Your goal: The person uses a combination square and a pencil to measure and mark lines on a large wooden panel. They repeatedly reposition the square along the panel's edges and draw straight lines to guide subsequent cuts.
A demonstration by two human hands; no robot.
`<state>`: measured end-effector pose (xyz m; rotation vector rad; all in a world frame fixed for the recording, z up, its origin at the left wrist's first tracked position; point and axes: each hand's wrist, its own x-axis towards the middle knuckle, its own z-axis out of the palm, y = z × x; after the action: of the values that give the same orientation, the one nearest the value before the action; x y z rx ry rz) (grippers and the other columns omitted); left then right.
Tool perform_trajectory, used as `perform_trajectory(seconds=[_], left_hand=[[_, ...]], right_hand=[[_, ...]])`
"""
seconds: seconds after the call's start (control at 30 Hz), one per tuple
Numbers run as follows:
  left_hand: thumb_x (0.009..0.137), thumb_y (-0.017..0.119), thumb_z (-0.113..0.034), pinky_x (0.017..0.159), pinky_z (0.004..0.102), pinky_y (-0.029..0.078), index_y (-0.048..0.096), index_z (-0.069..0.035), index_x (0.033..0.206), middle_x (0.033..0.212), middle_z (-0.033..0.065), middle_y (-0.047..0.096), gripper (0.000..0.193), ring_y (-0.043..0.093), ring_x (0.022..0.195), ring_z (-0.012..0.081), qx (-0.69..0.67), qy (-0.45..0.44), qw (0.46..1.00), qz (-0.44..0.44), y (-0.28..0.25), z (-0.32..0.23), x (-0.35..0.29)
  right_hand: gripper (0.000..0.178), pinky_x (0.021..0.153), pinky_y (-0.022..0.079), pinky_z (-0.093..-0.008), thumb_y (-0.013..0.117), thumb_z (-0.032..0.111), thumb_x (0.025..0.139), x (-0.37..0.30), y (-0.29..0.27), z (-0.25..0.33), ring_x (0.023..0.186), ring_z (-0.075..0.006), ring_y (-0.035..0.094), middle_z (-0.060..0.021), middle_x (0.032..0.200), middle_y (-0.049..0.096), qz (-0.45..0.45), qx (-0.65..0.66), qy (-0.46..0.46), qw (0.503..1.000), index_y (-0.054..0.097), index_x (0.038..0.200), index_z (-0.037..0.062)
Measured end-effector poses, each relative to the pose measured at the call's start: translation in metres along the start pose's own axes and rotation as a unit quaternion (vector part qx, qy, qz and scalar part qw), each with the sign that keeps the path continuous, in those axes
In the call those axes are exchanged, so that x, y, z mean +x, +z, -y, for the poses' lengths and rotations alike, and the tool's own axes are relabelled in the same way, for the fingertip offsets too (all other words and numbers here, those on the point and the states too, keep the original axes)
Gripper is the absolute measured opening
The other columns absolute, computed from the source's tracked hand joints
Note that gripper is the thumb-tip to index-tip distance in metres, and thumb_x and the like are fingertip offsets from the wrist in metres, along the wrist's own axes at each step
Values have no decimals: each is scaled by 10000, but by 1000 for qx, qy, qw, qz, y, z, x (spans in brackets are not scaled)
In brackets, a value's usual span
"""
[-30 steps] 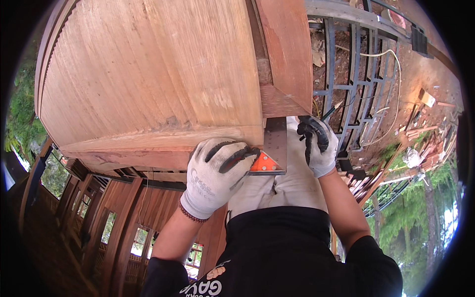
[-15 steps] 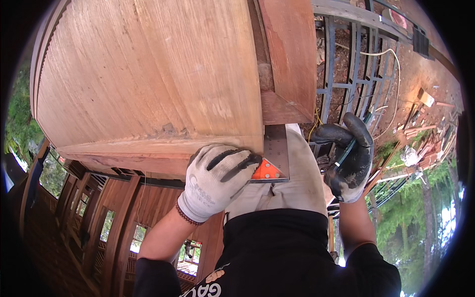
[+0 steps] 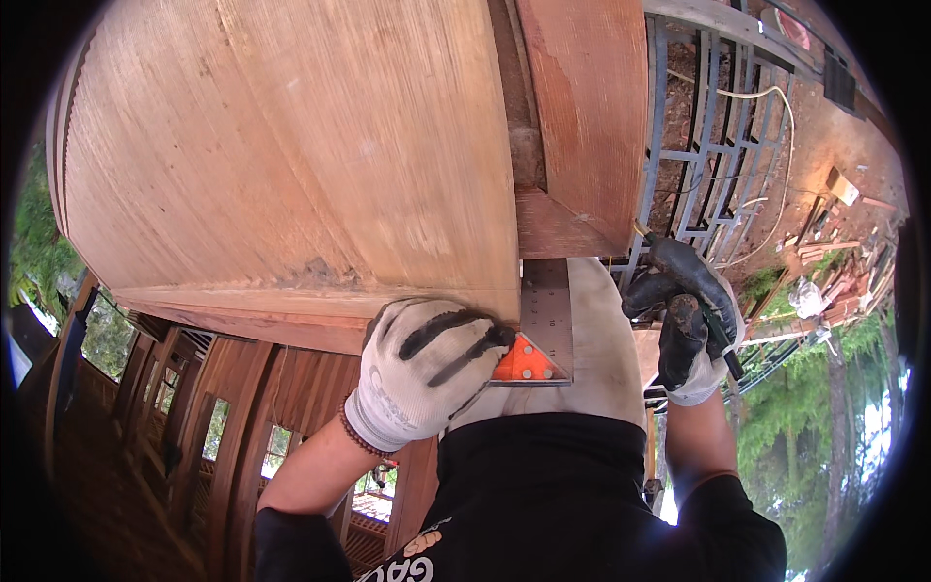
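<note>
A broad pale wooden panel (image 3: 320,165) lies in front of me, its near edge facing my body. At its near right corner, my gloved left hand (image 3: 417,364) presses a carpenter's square against that edge, fingers closed over it. The square (image 3: 548,315) has a metal blade and an orange triangular corner piece; part of it is hidden under the hand and panel. To the right, my gloved right hand (image 3: 687,315) is closed around a dark green pencil (image 3: 718,335). The pencil's pale tip points up and left, close to the corner of a reddish wooden piece.
The reddish wooden piece (image 3: 592,126) adjoins the panel's right side across a groove. Beyond it stands a grey metal frame (image 3: 689,155) over dirt ground, with a pale cable (image 3: 787,126) and scattered wood scraps (image 3: 834,233). A wooden structure with window openings (image 3: 213,427) is at lower left.
My right hand has turned the pencil, so its tip now points up-left toward the wood. The square and left hand sit slightly lower in view, still at the panel's edge.
</note>
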<state>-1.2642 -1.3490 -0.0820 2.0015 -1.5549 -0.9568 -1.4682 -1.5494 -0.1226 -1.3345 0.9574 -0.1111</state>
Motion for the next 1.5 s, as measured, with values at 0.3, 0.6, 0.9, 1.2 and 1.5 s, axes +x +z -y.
perform_trajectory(seconds=[0.3, 0.6, 0.9, 1.2, 1.5], left_hand=[[478, 759, -226, 804, 472, 529, 765, -149, 953, 1039, 34, 644, 481, 630, 948, 290, 2, 3, 1000, 10, 1, 0, 1], [486, 760, -251, 805, 477, 526, 765, -148, 954, 1004, 29, 627, 479, 613, 929, 275, -4, 7, 1000, 20, -3, 0, 2], [587, 752, -265, 815, 453, 511, 782, -209, 964, 994, -6, 657, 383, 618, 932, 235, 1, -10, 1000, 23, -1, 1, 1], [545, 799, -233, 787, 462, 518, 764, -162, 969, 994, 16, 613, 431, 604, 928, 267, 3, 7, 1000, 29, -3, 2, 3], [518, 816, -215, 780, 456, 519, 766, -163, 942, 969, 16, 616, 431, 615, 906, 269, 11, -1, 1000, 22, 0, 0, 2]], right_hand=[[452, 701, 544, -342, 597, 380, 958, 20, 5, 33, 827, -254, 683, -154, 914, 687, 77, 47, 1, 996, 659, 1079, -52], [321, 807, 580, -384, 715, -7, 775, 48, 24, 28, 908, -362, 720, -169, 1034, 724, 197, -113, 14, 974, 692, 1095, 3], [198, 774, 588, -416, 693, 55, 790, 54, 30, 27, 958, -327, 702, -125, 1080, 699, 222, -172, -100, 955, 720, 986, 57], [190, 671, 570, -435, 706, 114, 769, 56, 30, 20, 900, -338, 695, -146, 1047, 678, 227, -184, -172, 941, 711, 948, 50], [208, 645, 571, -444, 687, 149, 838, 62, 34, 23, 795, -361, 698, -160, 943, 686, 255, -191, -78, 945, 672, 1008, 29]])
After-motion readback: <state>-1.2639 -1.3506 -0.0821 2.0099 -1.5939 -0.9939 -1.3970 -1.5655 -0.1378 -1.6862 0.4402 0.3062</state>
